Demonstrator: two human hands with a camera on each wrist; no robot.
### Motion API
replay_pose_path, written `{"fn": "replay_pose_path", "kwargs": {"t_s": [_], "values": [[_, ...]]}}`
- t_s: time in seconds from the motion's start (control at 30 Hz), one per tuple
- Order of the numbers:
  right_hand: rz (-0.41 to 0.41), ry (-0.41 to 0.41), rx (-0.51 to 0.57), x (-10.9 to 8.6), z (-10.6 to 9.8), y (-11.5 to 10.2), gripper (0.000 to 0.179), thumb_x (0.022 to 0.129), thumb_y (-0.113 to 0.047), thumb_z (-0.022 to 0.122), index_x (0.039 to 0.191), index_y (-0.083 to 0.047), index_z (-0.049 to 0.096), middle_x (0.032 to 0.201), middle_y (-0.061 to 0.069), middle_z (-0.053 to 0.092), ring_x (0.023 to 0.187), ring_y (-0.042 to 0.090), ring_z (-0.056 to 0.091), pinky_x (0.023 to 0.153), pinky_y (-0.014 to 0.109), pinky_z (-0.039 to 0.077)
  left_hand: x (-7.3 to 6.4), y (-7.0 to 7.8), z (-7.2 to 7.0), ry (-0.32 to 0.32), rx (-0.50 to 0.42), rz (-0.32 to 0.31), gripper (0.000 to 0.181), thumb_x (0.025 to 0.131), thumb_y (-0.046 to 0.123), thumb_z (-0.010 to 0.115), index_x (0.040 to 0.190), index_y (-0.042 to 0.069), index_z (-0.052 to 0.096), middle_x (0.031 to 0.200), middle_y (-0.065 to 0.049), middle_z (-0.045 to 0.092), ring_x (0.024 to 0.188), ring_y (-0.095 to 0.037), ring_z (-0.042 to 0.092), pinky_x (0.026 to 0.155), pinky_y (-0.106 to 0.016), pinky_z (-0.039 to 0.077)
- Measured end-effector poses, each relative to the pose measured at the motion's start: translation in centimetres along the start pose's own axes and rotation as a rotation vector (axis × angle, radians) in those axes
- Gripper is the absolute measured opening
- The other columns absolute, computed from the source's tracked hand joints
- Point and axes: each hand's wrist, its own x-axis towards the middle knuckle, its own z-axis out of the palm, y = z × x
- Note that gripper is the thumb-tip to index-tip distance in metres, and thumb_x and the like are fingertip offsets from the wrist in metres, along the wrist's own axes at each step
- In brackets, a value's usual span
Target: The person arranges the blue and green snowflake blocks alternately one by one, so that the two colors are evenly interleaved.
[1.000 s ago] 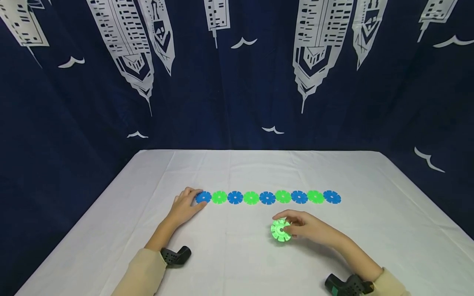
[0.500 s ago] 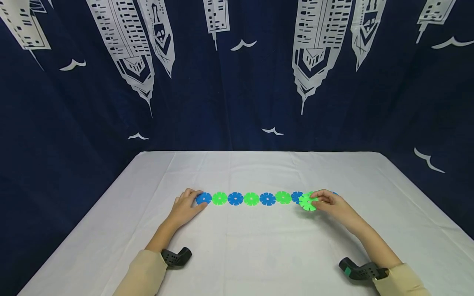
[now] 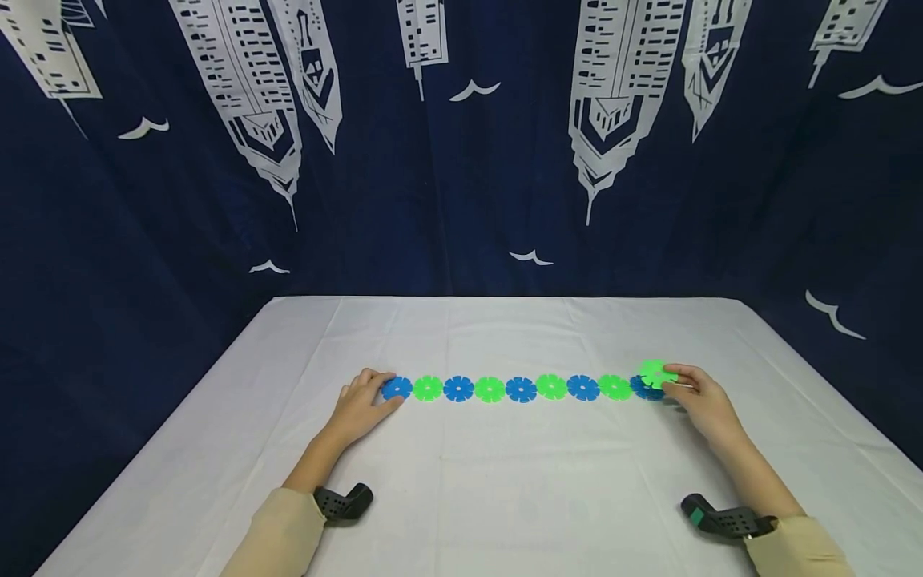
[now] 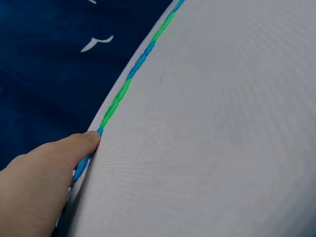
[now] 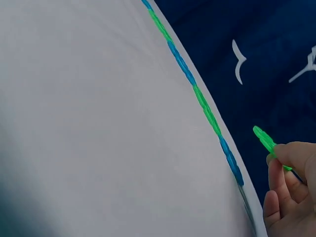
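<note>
In the head view, a row of blue and green plastic interlocking discs with notched, flower-like rims lies across the white table. My left hand (image 3: 362,407) holds the leftmost blue disc (image 3: 397,388), thumb at its near edge and fingers at its far edge. With thumb and fingertips my right hand (image 3: 707,399) pinches a green disc (image 3: 656,373) above the row's right end. This disc covers part of the rightmost blue disc (image 3: 644,390). The right wrist view shows the pinched green disc (image 5: 263,138) raised off the table, apart from the row.
Between the two ends, blue and green discs alternate, among them a green disc (image 3: 490,389) and a blue disc (image 3: 521,389). Behind the white-covered table (image 3: 461,481) hangs a dark blue curtain (image 3: 447,192) with white building and bird prints.
My right hand has carried the green disc from the near middle of the table, rightward and away, to above the row's right end. The left hand has stayed at the leftmost blue disc.
</note>
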Motion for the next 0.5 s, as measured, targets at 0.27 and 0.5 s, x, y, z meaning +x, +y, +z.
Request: {"fn": "replay_pose_path", "kwargs": {"t_s": [0.27,0.5], "values": [[0.059,0.153,-0.050,0.1,-0.4,2.5,0.048,0.095,-0.025,0.042,0.132,0.005,0.037,0.120,0.026,0.045,0.091,0.017,0.050,0.055,0.010,0.038,0.1,0.1,0.0,-0.012,-0.009,-0.003,0.054,0.084,0.038,0.060,0.126,0.006,0.051,0.113,-0.011,0.050,0.105,-0.027,0.048,0.080,-0.038,0.031],[-0.030,0.194,-0.199,0.3,-0.5,3.7,0.038,0.093,-0.014,0.043,0.125,0.007,0.045,0.111,0.032,0.050,0.091,0.036,0.052,0.058,0.021,0.039,0.2,-0.1,0.1,-0.015,-0.007,-0.002,0.054,0.084,0.038,0.059,0.127,0.006,0.051,0.114,-0.012,0.050,0.106,-0.028,0.047,0.081,-0.040,0.031]]}}
